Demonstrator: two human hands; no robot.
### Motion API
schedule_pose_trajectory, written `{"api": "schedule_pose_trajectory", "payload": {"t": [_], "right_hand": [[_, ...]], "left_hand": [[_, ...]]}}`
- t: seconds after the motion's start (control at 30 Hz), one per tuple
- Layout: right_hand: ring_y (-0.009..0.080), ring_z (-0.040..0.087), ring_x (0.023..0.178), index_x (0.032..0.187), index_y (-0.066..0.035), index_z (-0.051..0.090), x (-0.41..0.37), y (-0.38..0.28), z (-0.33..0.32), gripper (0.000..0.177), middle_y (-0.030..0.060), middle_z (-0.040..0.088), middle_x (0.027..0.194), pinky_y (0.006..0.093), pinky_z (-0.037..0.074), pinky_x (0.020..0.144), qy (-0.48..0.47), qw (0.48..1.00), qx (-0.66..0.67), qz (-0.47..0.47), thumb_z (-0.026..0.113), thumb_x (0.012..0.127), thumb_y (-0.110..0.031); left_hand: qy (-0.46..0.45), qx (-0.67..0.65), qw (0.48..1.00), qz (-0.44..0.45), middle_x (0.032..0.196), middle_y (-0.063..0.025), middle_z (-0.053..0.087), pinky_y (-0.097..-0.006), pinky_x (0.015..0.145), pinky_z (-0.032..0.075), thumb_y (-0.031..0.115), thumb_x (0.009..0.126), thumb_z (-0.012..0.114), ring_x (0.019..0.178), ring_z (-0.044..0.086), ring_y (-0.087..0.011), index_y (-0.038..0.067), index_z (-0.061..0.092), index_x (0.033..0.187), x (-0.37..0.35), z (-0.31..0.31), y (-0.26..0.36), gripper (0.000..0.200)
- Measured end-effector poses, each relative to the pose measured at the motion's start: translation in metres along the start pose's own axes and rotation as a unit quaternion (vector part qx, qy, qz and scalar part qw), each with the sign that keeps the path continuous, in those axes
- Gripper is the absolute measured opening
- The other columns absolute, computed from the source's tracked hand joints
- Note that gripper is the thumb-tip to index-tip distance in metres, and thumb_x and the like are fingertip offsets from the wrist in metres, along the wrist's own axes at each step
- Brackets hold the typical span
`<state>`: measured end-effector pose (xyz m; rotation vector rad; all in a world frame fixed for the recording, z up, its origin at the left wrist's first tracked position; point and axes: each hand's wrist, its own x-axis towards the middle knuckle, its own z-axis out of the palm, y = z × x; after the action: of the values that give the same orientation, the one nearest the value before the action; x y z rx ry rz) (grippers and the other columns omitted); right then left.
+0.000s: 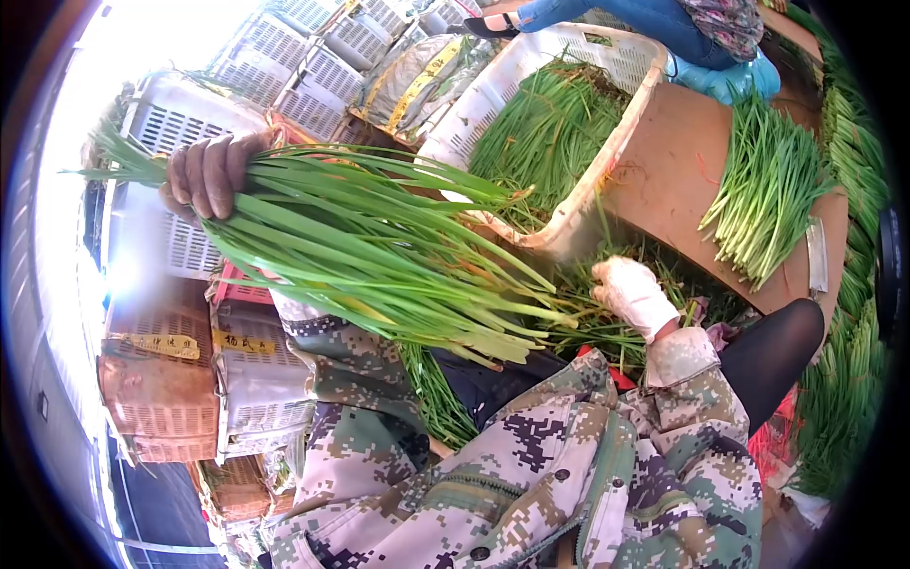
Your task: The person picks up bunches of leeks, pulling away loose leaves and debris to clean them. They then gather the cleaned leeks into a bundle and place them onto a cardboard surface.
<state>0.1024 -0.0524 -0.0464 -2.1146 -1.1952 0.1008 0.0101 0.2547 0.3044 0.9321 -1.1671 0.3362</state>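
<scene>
My left hand (210, 176), in a brownish glove, is raised at the left and wrapped round a bunch of long green garlic chives (379, 251). The leaf tips stick out past the fist at the left, and the paler stem ends fan out to the lower right above my lap. My right hand (635, 292), in a white glove, is just right of those stem ends, over loose chive leaves (607, 337). Its fingers are curled together; what they hold, if anything, is hidden.
A white plastic crate (621, 123) of chives stands ahead. On a brown board (659, 156) to the right lies a sorted chive bundle (770, 185). More bundles (848, 379) line the right edge. Stacked crates (265, 379) fill the left. Another person's leg (616, 21) is at the top.
</scene>
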Motion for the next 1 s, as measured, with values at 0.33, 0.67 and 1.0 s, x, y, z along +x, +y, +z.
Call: {"api": "schedule_pose_trajectory", "payload": {"t": [0.33, 0.67, 1.0], "right_hand": [[0.0309, 0.058, 0.089, 0.093, -0.007, 0.061, 0.033, -0.041, -0.055, 0.018, 0.0109, 0.059, 0.093, 0.0386, 0.048, 0.081, 0.193, 0.974, 0.105, -0.052, 0.066, 0.076, -0.008], [0.0285, 0.063, 0.088, 0.102, -0.006, 0.066, 0.05, -0.053, -0.071, 0.027, 0.011, 0.066, 0.095, 0.0342, 0.052, 0.076, 0.295, 0.932, 0.14, -0.156, 0.07, 0.074, -0.007], [0.0312, 0.064, 0.074, 0.092, -0.01, 0.068, 0.039, -0.057, -0.073, 0.014, 0.0125, 0.064, 0.078, 0.0392, 0.051, 0.063, 0.171, 0.973, 0.079, -0.135, 0.062, 0.084, -0.021]], "left_hand": [[0.033, -0.059, 0.998, 0.019, 0.059, 0.0026, 0.059, -0.0214, 0.054, 0.039, 0.022, 0.089, 0.061, 0.053, 0.057, -0.009, 0.013, 0.059, 0.07, 0.014, 0.016, -0.02, 0.021], [0.06, -0.244, 0.964, 0.088, 0.058, 0.0028, 0.059, -0.0225, 0.053, 0.039, 0.021, 0.088, 0.062, 0.051, 0.057, -0.0094, 0.013, 0.06, 0.069, 0.032, 0.035, -0.055, 0.021], [-0.005, -0.054, 0.998, -0.04, 0.061, 0.0031, 0.051, -0.0269, 0.062, 0.043, 0.022, 0.098, 0.041, 0.056, 0.052, -0.0102, 0.014, 0.051, 0.075, 0.029, 0.028, -0.076, 0.026]]}}
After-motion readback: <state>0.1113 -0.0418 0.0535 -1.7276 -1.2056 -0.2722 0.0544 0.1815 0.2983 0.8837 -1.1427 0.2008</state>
